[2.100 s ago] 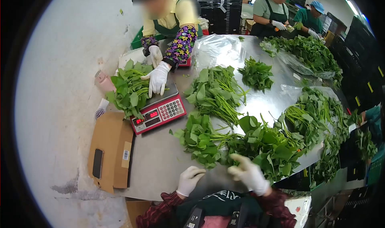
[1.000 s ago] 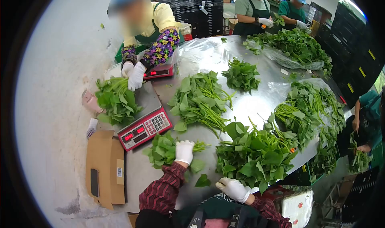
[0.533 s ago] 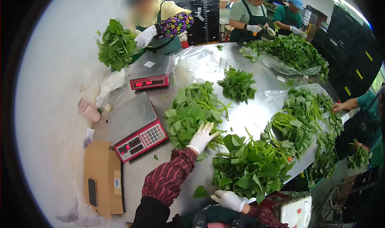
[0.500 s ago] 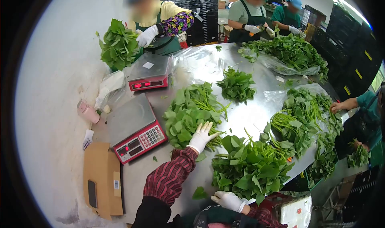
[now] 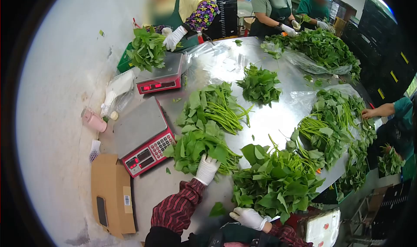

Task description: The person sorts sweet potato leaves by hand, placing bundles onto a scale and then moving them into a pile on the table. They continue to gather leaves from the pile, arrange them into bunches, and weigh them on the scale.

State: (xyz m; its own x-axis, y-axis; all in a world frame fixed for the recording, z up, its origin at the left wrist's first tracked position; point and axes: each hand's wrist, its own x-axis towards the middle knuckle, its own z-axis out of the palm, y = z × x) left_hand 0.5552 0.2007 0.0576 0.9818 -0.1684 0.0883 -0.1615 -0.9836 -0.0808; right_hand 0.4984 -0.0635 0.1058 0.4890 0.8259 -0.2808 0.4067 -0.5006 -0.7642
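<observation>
Left hand [image 5: 206, 169] on leafy bunch [image 5: 200, 143], worktop [image 5: 152, 198].
Left fingertips hidden in leaves; right hand [image 5: 248, 218] beside large greens pile [image 5: 278, 184]; neither hand's closure can be told.

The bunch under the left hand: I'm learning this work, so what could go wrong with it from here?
The bunch under the left hand lies against another bunch, so leaves might snag if it is lifted. Its leaves also come close to the keypad and could brush keys.

Head camera — wide view from close above near side of metal table [image 5: 267, 122] — faces forward and down.
</observation>
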